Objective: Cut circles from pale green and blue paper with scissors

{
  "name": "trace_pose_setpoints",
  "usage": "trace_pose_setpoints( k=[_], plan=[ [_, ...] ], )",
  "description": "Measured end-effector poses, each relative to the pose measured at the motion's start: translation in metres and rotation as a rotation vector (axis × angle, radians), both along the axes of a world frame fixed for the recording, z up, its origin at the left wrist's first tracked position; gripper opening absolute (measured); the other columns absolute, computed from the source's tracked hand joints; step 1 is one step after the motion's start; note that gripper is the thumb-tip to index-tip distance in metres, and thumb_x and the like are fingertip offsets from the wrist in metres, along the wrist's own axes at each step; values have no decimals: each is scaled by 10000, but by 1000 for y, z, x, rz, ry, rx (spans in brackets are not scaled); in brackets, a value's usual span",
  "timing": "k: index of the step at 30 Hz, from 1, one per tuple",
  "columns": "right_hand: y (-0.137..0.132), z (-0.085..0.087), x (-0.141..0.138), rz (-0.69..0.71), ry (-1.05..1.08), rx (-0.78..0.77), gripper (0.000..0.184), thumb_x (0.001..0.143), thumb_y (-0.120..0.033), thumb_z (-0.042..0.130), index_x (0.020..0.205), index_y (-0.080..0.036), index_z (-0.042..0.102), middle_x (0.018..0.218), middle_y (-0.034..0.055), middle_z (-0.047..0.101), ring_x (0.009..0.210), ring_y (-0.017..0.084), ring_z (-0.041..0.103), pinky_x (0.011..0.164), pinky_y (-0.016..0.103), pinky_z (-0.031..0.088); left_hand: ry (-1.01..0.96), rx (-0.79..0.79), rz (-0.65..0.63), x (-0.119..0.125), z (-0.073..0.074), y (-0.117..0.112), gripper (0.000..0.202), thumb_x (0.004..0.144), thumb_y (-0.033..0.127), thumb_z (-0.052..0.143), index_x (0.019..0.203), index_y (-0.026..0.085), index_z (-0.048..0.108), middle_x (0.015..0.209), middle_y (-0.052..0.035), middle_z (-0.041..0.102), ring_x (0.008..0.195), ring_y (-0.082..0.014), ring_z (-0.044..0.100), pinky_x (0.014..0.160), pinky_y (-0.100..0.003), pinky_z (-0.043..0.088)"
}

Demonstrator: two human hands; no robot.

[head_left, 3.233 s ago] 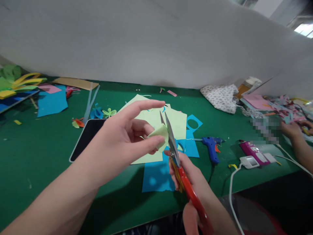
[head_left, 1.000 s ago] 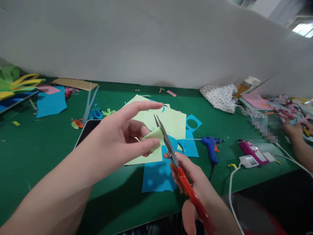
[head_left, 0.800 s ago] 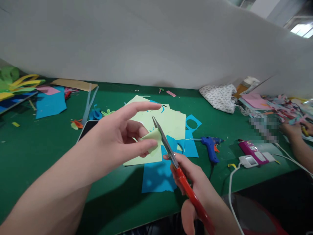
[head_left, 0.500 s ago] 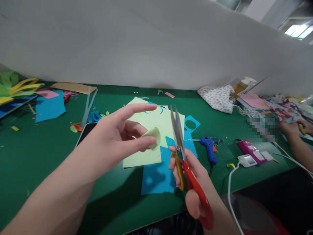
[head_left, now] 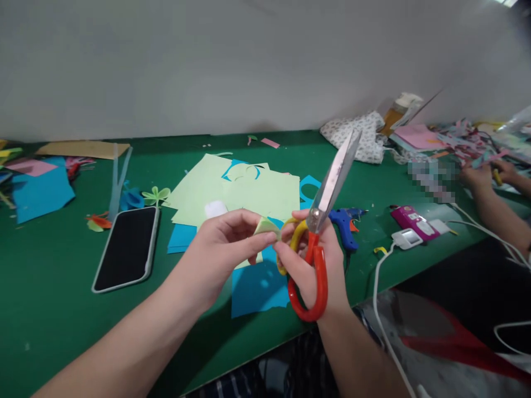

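Observation:
My left hand [head_left: 218, 251] pinches a small folded piece of light green paper [head_left: 264, 225] between thumb and fingers. Close beside it, my right hand [head_left: 329, 271] is wrapped round a pair of scissors [head_left: 317, 218] with red and yellow handles. The blades look closed and point up and away to the right. The right thumb and fingertips meet the paper's right edge, though whether they grip it I cannot tell. Beneath both hands lie light green sheets [head_left: 253, 193] and a blue sheet [head_left: 257, 293], with thin cut strips on top.
A phone [head_left: 126, 249] lies at left near a green paper flower [head_left: 156, 194]. On the right are a blue glue gun [head_left: 345, 226], a purple pack [head_left: 415, 221] and white cables. A patterned cloth [head_left: 357, 135] stands by the wall. Another person's hands [head_left: 477, 177] work at far right.
My hands have come together at the green paper piece. The scissors, partly open before, are turned to the right and look closed. The view has shifted, uncovering the phone.

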State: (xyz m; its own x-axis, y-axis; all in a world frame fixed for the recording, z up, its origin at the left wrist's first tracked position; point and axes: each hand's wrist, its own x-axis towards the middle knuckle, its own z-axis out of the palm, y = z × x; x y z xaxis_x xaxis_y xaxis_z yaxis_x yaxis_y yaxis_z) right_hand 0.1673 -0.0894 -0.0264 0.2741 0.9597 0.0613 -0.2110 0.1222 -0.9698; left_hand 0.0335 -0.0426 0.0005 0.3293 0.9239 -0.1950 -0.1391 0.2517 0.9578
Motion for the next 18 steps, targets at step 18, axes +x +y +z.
trace_pose_setpoints(
  k=[18],
  plan=[
    [0, 3, 4, 103, -43, -9, 344, 766, -151, 700, 1000, -309, 503, 714, -89, 572, 510, 82, 558, 489, 229, 499, 52, 35, 71, -3, 0, -1, 87, 718, 246, 796, 712, 208, 717, 689, 28, 647, 570, -65, 520, 540, -168, 451]
  ],
)
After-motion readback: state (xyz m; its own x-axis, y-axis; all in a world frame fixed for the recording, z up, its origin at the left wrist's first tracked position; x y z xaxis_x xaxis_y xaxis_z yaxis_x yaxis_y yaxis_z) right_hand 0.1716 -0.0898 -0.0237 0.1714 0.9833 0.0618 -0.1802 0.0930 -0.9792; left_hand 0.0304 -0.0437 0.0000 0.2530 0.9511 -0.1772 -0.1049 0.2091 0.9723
